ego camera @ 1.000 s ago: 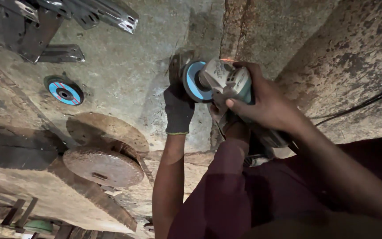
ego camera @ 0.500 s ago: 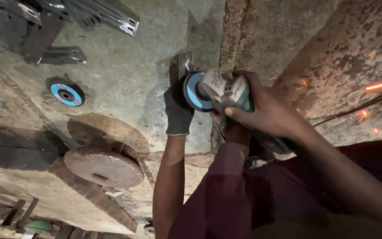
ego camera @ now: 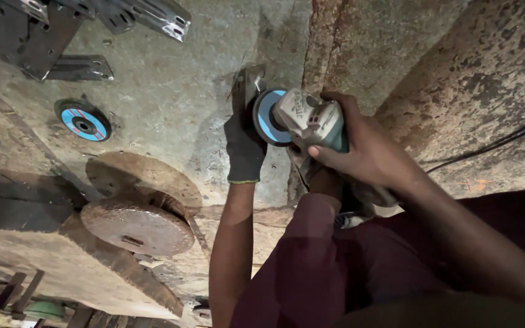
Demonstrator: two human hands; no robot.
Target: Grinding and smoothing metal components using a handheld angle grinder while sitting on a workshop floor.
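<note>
Head view: gloved left hand [ego camera: 244, 146] has its grip closed on a small metal piece [ego camera: 245, 85] stood on the concrete floor [ego camera: 171, 109]; right hand [ego camera: 366, 152] grips the grinder [ego camera: 308, 121], its blue disc [ego camera: 268, 116] against the piece. Risk, as I judge it: the disc sits just beside the gloved fingers, so a kick or slip could catch them. Half a second ago sparks flew at right; none show now. A spare disc [ego camera: 84, 121] lies well apart
</note>
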